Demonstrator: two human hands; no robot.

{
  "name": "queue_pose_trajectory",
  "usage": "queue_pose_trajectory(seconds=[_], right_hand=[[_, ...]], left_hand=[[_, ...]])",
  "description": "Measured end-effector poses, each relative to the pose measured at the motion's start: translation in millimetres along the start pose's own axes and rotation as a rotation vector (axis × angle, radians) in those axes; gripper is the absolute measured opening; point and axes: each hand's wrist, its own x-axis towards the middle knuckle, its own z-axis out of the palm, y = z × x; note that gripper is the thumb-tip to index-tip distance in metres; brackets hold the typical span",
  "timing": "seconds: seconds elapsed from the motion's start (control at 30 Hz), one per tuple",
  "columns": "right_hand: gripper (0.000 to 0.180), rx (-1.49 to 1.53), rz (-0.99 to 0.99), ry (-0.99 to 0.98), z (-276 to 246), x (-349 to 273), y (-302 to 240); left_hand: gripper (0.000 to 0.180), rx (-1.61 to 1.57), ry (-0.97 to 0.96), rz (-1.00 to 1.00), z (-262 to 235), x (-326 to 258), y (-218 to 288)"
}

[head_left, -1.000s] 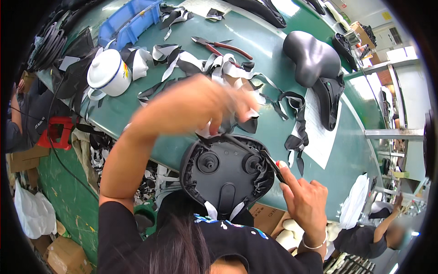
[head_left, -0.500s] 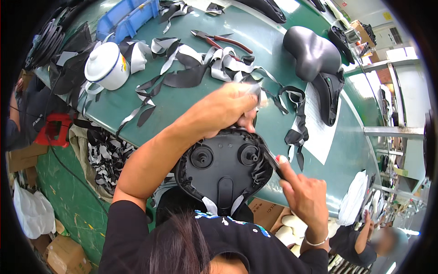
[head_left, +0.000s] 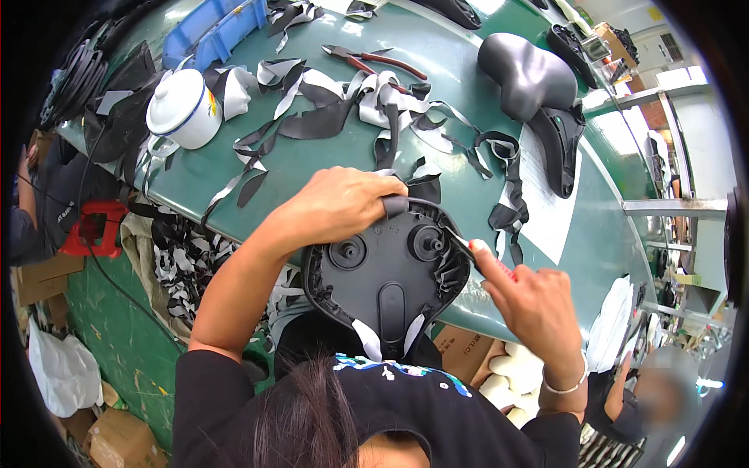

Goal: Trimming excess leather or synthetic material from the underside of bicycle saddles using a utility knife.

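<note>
Saddle (head_left: 365, 288), black and wide, shown underside up between the two hands, its far rim lying over the near edge of the green desk (head_left: 187, 178). A dark strip (head_left: 396, 205) at the far rim is pinched between the thumb and fingers of the left hand (head_left: 337, 206). By the right hand (head_left: 537, 303), a slim cutting tool (head_left: 463, 245) is gripped in closed fingers, its tip set at the rim nearest that hand, among gathered folds of cover.

For good work at this step, it is judged that the strip should be held taut by the left hand, the blade laid flat against the rim and drawn in short, even strokes, and the pinching fingers kept out of its path; the outer cover could be nicked if the tip were angled outward.

Counted: one saddle between the hands, with two round posts and two white tabs on its underside; beyond the right hand, one smooth saddle (head_left: 528, 76) and one narrow saddle (head_left: 559, 152), the latter resting on white paper (head_left: 546, 226); beyond both hands, one pair of red-handled pliers (head_left: 394, 65); beyond the left hand, one lidded enamel mug (head_left: 186, 113). Cloth scraps (head_left: 320, 123), strewn ahead of the hands, are too tangled to be counted.
</note>
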Motion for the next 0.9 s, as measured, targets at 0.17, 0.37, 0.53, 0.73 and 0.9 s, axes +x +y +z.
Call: queue_pose_trajectory(seconds=[0.17,0.37,0.53,0.73,0.9], right_hand=[[0.058,0.000,0.214,-0.130,24.5,-40.6,-29.4],[0.064,0.464,0.328,0.128,33.0,-34.7,-14.9],[0.067,0.684,0.065,0.465,59.9,57.2,-18.8],[0.041,1.816,0.374,0.733,45.4,90.8,26.3],[0.046,1.646,0.357,0.697,41.2,114.9,9.8]], left_hand=[[0.024,0.028,-0.087,-0.132,-5.2,5.2,8.7],[0.025,0.069,-0.077,-0.212,-12.3,1.6,9.1],[0.025,0.114,-0.083,-0.259,-26.1,-0.6,16.7],[0.028,0.043,0.212,-0.478,-46.3,-29.4,-13.8],[0.044,0.441,0.535,-0.175,-50.2,3.7,13.5]])
